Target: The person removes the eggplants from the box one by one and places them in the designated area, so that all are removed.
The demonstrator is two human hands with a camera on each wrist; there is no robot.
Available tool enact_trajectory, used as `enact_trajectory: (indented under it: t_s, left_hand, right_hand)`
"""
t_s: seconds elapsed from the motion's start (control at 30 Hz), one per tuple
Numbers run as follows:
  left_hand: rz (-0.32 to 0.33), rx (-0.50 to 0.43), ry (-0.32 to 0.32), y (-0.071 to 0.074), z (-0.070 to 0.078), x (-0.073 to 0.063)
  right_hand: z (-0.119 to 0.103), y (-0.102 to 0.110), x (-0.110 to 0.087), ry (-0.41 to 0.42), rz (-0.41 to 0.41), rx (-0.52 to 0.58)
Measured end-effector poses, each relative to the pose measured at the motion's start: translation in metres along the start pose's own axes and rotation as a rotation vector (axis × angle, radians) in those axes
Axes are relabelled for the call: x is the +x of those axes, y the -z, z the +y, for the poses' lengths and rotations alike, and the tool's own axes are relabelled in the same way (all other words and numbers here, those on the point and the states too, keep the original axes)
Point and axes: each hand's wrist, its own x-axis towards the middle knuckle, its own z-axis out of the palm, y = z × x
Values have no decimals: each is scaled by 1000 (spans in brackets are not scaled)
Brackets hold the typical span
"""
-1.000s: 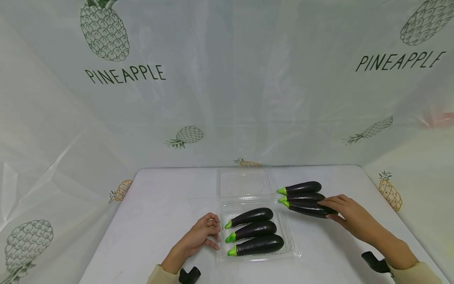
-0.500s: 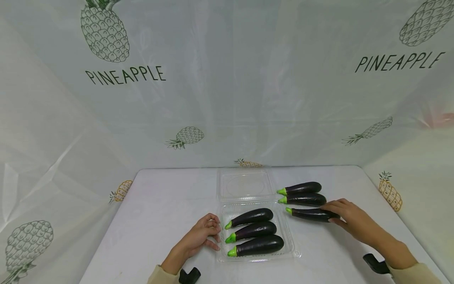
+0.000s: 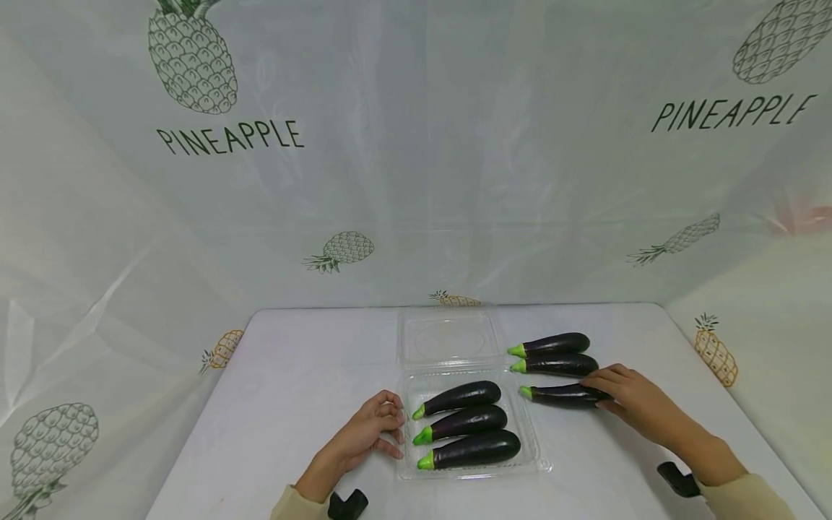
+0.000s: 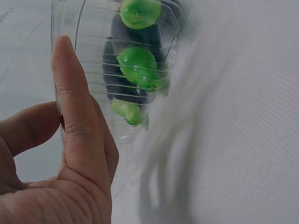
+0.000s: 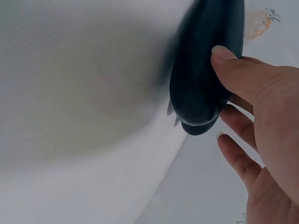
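My right hand (image 3: 630, 401) grips a dark eggplant (image 3: 560, 395) near its rounded end, its green stem pointing left. In the right wrist view the thumb lies along one side of this eggplant (image 5: 201, 79), with fingers on the far side. Just behind it, two more eggplants (image 3: 559, 364) lie side by side. A clear plastic clamshell box (image 3: 528, 412) stands with its lid (image 3: 448, 338) folded back, three eggplants (image 3: 471, 419) inside. At the box's left edge is my left hand (image 3: 367, 433). In the left wrist view its thumb and fingers pinch the clear rim (image 4: 70, 18).
The white table (image 3: 312, 347) has a back edge against a hanging sheet (image 3: 455, 180) printed with pineapples. A side sheet (image 3: 773, 347) hangs along the right edge. Green stem ends (image 4: 138, 65) show through the box wall in the left wrist view.
My right hand has drawn its eggplant toward the front, apart from the two behind it, then slightly left. The left hand and the box have stayed in place.
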Motion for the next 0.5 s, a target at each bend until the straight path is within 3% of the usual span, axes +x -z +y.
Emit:
enact_trajectory:
  t_s: [0.5]
  left_hand:
    - [-1,6,2,1,-1,2]
  right_hand:
    - [-2,-4,5,-3,8,-36]
